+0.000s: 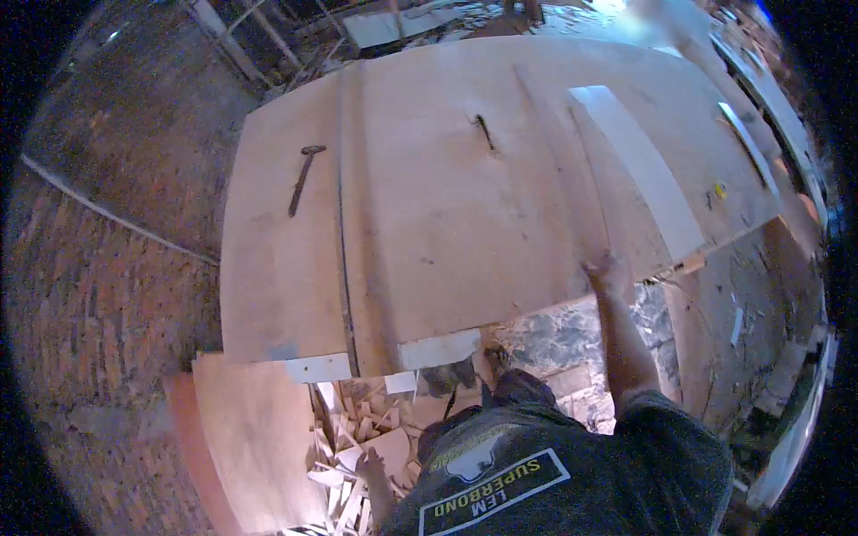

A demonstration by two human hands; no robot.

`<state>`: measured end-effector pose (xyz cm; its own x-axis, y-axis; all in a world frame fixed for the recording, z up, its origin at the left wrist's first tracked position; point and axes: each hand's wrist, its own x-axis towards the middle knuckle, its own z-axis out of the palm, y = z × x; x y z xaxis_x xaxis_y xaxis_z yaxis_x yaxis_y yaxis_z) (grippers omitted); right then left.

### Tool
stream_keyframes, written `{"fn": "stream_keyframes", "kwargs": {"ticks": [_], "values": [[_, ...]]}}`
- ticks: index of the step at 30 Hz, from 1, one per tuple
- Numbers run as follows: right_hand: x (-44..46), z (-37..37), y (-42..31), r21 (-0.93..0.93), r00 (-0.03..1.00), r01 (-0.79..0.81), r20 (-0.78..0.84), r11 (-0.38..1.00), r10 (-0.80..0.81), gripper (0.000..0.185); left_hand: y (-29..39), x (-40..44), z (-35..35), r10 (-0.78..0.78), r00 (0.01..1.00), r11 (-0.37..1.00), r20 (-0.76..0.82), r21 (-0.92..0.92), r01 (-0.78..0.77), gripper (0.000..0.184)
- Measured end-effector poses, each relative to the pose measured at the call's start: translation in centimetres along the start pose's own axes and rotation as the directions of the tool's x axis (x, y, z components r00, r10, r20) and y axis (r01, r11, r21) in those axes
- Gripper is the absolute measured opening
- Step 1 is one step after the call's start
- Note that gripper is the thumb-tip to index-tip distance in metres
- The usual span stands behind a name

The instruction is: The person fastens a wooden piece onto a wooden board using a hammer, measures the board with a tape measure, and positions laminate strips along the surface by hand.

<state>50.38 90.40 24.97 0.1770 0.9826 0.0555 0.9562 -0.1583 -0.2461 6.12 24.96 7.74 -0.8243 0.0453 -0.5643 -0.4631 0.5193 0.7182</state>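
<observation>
My right hand (603, 270) is at the near edge of a large wooden board surface (447, 223), its fingers apart and slightly blurred, with nothing seen in them. Low down at the left, my left hand (371, 464) hangs beside a pile of pale wood offcuts (344, 482); its fingers look apart and no held object shows. A hammer (305, 183) lies on the left part of the surface. Farther back, a small dark tool (484, 132) rests near the middle. A long white strip (639, 170) lies toward the right.
Another narrow strip (749, 147) and a small yellow item (720, 190) are at the right end. A reddish-brown brick floor (107, 357) extends on the left. Below the near edge stands a wooden panel (255, 438). Part of a person (693, 31) shows blurred at the top right.
</observation>
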Motion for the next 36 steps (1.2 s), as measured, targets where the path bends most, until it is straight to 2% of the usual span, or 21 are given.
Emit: {"fn": "stream_keyframes", "kwargs": {"ticks": [2, 5, 6, 7, 8, 9, 10, 11, 12, 13, 16, 17, 18, 21, 24, 27, 30, 32, 34, 35, 36], "values": [[2.7, 2.0, 3.3, -0.076, 0.955, 0.177, -0.228, 0.981, -0.190, 0.070, 5.3, -0.6, 1.9, 0.110, 0.991, 0.991, -0.081, -0.071, -0.116, 0.053], [4.5, 2.0, 4.4, -0.194, 0.864, 0.302, -0.359, 0.934, -0.354, 0.060, 13.5, -0.5, 3.7, 0.255, 0.954, 0.942, -0.158, -0.181, -0.282, 0.041], [3.8, 1.8, 3.8, -0.178, 0.857, 0.342, -0.344, 0.923, -0.384, 0.058, 13.0, 3.3, 3.2, 0.145, 0.965, 0.945, -0.217, -0.258, -0.200, 0.043], [2.6, 1.6, 3.1, -0.163, 0.847, 0.380, -0.334, 0.911, -0.413, 0.056, 14.4, 4.8, 1.9, 0.079, 0.995, 0.860, -0.062, -0.501, -0.099, 0.045], [1.4, 1.2, 2.9, -0.154, 0.834, 0.415, -0.331, 0.897, -0.442, 0.053, 16.0, 6.2, 1.4, 0.051, 0.992, 0.715, 0.113, -0.698, 0.042, 0.051], [0.2, 6.1, 4.9, 0.606, 0.976, 0.214, -0.108, 0.767, -0.187, 0.042, 17.3, 7.0, 1.2, 0.066, 0.955, 0.524, 0.290, -0.824, 0.214, 0.059], [-2.5, 5.7, 3.2, 0.485, 0.965, 0.224, 0.013, 0.845, -0.263, 0.027, 18.3, 7.8, 1.2, 0.069, 0.993, 0.874, 0.092, -0.485, -0.016, 0.051], [-5.2, 5.2, 1.5, 0.357, 0.933, 0.269, 0.134, 0.894, -0.334, 0.011, 19.9, 9.0, 1.6, 0.188, 0.979, 0.982, -0.074, 0.015, -0.187, 0.048], [-7.4, 13.7, 3.8, 0.603, 0.832, 0.399, 0.078, 0.691, -0.549, 0.008, 21.7, 10.1, 2.8, 0.231, 0.967, 0.971, -0.110, 0.085, -0.222, 0.047], [-10.9, 10.6, 0.4, 0.247, 0.848, 0.503, 0.046, 0.828, -0.529, 0.016, 22.5, 11.5, 3.6, 0.218, 0.973, 0.976, -0.074, 0.009, -0.217, 0.047], [-18.4, 13.4, -3.5, 0.477, 0.694, 0.501, 0.278, 0.722, -0.665, 0.031, 24.9, 15.3, 6.2, 0.142, 0.989, 0.985, 0.051, -0.106, -0.136, 0.046], [-19.5, 11.2, -6.5, 0.403, 0.738, 0.309, 0.470, 0.862, -0.484, 0.037, 25.5, 16.2, 6.9, 0.125, 0.989, 0.987, 0.079, -0.108, -0.116, 0.046], [-21.0, 8.1, -10.2, 0.290, 0.721, 0.105, 0.637, 0.951, -0.274, 0.042, 25.9, 16.9, 7.3, 0.105, 0.989, 0.990, 0.102, -0.106, -0.094, 0.045], [-22.7, 17.4, -11.7, 0.569, 0.756, -0.241, 0.618, 0.786, -0.216, 0.066, 26.4, 17.3, 8.4, 0.045, 0.989, 0.996, 0.140, -0.084, -0.033, 0.044], [-22.3, 15.7, -14.3, 0.453, 0.704, -0.232, 0.689, 0.861, -0.173, 0.070, 26.6, 18.3, 9.1, -0.001, 0.986, 0.998, 0.167, -0.061, 0.011, 0.043], [-22.2, 8.8, -18.4, 0.324, 0.601, -0.425, 0.799, 0.845, -0.004, 0.072, 27.0, 19.2, 9.6, -0.022, 0.981, 0.998, 0.191, -0.047, 0.031, 0.043], [-22.7, 10.4, -17.7, 0.467, 0.735, -0.382, 0.677, 0.797, -0.045, 0.058, 27.0, 19.9, 9.8, -0.035, 0.978, 0.998, 0.207, -0.041, 0.045, 0.042], [-22.0, 14.3, -15.2, 0.430, 0.688, -0.053, 0.670, 0.901, -0.279, 0.057, 27.2, 20.0, 9.7, -0.044, 0.976, 0.998, 0.215, -0.042, 0.054, 0.042], [-22.9, 14.0, -15.7, 0.390, 0.632, 0.092, 0.688, 0.916, -0.357, 0.065, 27.3, 20.2, 9.1, -0.040, 0.977, 0.998, 0.210, -0.045, 0.050, 0.041], [-22.9, 13.3, -16.0, 0.365, 0.640, 0.072, 0.697, 0.928, -0.324, 0.070, 27.4, 20.2, 9.0, -0.044, 0.976, 0.997, 0.215, -0.049, 0.056, 0.041], [-22.6, 12.7, -16.2, 0.355, 0.646, 0.131, 0.678, 0.925, -0.352, 0.072, 27.7, 20.2, 8.9, -0.035, 0.976, 0.997, 0.214, -0.053, 0.047, 0.041]]}}
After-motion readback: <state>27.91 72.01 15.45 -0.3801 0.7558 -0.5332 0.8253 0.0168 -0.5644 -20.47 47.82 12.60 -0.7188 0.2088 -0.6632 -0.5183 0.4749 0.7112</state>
